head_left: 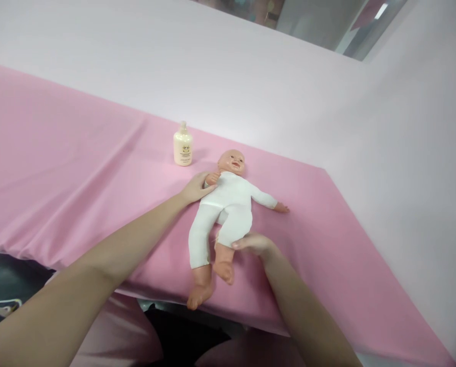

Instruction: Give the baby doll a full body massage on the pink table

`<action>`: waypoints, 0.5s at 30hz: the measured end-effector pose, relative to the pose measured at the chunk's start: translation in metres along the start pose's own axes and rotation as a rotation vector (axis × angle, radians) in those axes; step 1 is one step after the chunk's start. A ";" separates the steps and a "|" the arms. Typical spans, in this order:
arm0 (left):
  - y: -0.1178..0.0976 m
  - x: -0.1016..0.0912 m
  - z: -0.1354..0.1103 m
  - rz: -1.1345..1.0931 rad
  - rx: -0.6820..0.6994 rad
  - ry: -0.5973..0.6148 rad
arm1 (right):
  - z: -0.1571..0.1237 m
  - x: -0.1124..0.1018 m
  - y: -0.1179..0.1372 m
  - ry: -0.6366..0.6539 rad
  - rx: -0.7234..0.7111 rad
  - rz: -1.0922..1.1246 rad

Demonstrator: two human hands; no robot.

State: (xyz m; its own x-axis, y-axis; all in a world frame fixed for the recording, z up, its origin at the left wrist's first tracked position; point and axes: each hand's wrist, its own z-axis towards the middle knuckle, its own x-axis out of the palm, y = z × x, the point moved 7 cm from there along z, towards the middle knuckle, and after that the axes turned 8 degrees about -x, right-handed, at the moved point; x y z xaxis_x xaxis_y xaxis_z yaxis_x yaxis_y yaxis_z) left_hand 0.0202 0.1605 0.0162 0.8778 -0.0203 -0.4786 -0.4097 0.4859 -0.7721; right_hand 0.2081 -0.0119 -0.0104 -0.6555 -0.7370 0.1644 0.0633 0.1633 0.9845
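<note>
A baby doll [228, 191] in a white cloth body lies on its back on the pink-covered table, head away from me and feet toward the near edge. My left hand [198, 188] grips the doll's arm and side just below its small fist, the fingers partly hidden behind it. Lower down, my right hand [255, 243] is around the doll's leg near the knee, its thumb on top and the other fingers out of sight underneath. Beyond my left hand stands a cream-coloured pump bottle [183, 148] with dark print on its front.
Pink cloth [78, 153] covers the table, with folds on the left. A white wall [212, 76] runs along the back and right side, with a window [308, 23] above. A dark object [9, 280] sits below the table edge at left.
</note>
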 end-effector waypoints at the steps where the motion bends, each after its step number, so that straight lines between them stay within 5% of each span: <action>1: 0.000 0.000 0.000 0.001 0.001 -0.003 | -0.001 0.000 0.000 0.010 0.032 -0.054; 5: -0.002 0.000 0.000 0.001 0.017 0.006 | -0.002 0.000 0.003 0.009 0.066 -0.089; 15: -0.002 0.000 0.000 -0.004 0.001 0.003 | 0.008 -0.010 -0.008 -0.075 -0.110 0.304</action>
State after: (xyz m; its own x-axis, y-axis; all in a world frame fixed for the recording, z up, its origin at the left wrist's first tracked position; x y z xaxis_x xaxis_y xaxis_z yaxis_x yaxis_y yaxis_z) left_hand 0.0206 0.1599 0.0178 0.8788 -0.0250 -0.4765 -0.4058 0.4864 -0.7738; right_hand 0.2087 -0.0005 -0.0200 -0.6474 -0.6143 0.4511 0.3430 0.2937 0.8922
